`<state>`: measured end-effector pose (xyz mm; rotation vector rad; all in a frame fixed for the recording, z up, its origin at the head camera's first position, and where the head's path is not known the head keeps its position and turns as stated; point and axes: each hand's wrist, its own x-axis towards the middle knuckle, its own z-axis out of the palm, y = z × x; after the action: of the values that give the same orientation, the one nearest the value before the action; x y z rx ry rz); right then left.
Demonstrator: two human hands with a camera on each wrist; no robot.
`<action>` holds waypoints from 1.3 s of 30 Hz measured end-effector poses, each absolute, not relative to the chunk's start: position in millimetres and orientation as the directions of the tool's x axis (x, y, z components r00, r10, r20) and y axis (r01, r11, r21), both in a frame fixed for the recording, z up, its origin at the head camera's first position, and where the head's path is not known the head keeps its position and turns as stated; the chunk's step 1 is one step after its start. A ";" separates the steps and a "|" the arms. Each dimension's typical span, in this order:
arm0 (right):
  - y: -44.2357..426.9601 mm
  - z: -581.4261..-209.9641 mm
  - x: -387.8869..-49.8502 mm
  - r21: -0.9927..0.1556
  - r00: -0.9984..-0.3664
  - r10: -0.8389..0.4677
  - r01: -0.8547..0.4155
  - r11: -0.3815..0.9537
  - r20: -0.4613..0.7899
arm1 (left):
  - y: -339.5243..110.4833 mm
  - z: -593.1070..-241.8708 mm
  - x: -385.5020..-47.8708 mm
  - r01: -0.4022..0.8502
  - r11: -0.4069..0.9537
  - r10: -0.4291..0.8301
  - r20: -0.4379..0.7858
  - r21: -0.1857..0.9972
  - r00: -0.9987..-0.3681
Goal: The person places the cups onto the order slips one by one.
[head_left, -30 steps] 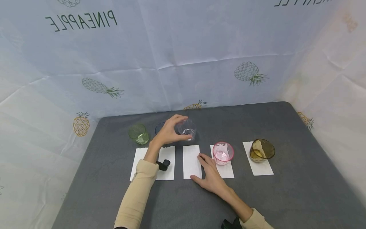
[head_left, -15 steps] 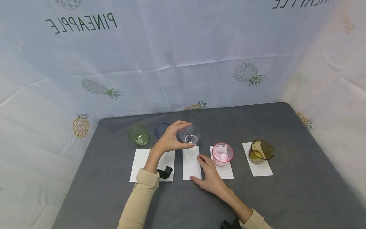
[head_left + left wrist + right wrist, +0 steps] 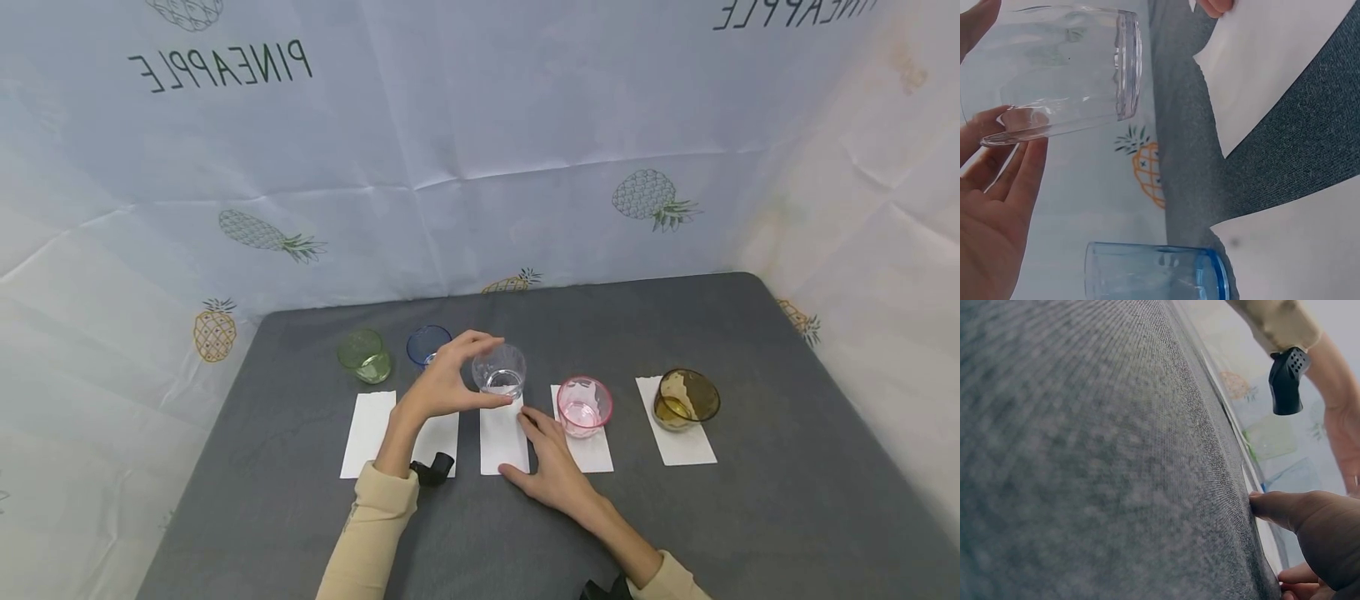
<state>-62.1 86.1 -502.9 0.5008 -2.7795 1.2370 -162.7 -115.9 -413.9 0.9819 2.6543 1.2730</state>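
The left hand grips the clear glass from its left side, thumb on the near side and fingers on the far side. The glass is held roughly upright and off the desk, over the far end of the middle paper (the left wrist view shows its base lifted clear). The right hand is relaxed and spread, gripping nothing; its thumb and fingertips touch the right side of that paper, the thumb by the corner toward the desk's near edge.

Nearer the desk's far left corner stands the green glass, with the blue glass to its right along the far edge, just past the left hand. Short of these two lie the left paper and the second paper, the latter partly behind the left wrist. Toward the desk's right edge, the pink glass rests on the fourth paper, and the amber glass on the right paper (both at the papers' far ends). Beyond the far edge hangs a pineapple-print cloth.
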 end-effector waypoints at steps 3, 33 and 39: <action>86.4 -503.3 -61.8 -0.713 -0.946 -0.270 -0.315 0.627 0.181 | -115.9 -413.8 -159.9 0.530 0.459 0.558 0.232 0.713 -0.797; 86.7 -501.2 -62.4 -0.729 -0.952 -0.273 -0.282 0.624 0.134 | -118.4 -423.7 -142.4 0.534 0.421 0.560 0.254 0.733 -0.789; 87.1 -501.2 -63.1 -0.735 -0.953 -0.278 -0.274 0.620 0.121 | -118.7 -428.0 -140.4 0.513 0.440 0.551 0.230 0.737 -0.802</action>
<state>-63.1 87.1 -501.2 0.4822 -2.8315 1.2834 -140.4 -118.7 -428.0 0.9718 2.6284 1.3197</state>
